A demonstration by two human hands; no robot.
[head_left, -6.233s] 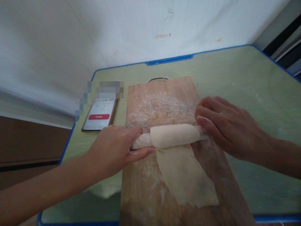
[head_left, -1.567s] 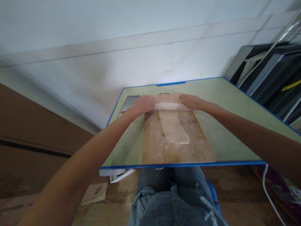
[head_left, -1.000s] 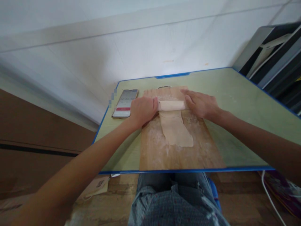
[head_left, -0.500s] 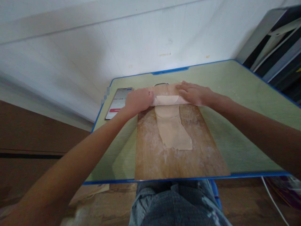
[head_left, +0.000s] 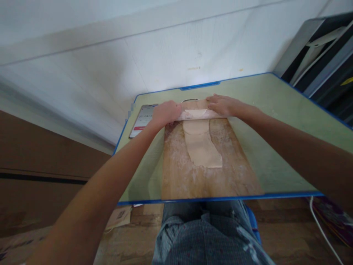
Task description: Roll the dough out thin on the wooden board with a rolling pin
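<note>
A pale, floury rolling pin (head_left: 193, 116) lies crosswise near the far end of a wooden board (head_left: 176, 180). A long, thin sheet of dough (head_left: 202, 149) stretches from under the pin toward me, with a curved crease near the pin and a ragged near edge. My left hand (head_left: 167, 111) is closed around the pin's left end. My right hand (head_left: 222, 104) grips the right end, its fingers over the top and pointing left. The pin's ends are hidden by my hands, and how far the dough goes around the pin is unclear.
The board rests on a green, blue-edged table (head_left: 278, 147). Left of the board lies a phone (head_left: 140, 121) showing a timer. Behind the table stands a white wall (head_left: 165, 59). Dark and grey panels (head_left: 317, 55) lean at the far right.
The view has shifted slightly, so the board and table sit a little differently in it. Both hands stay on the rolling pin, and the dough looks much the same.
</note>
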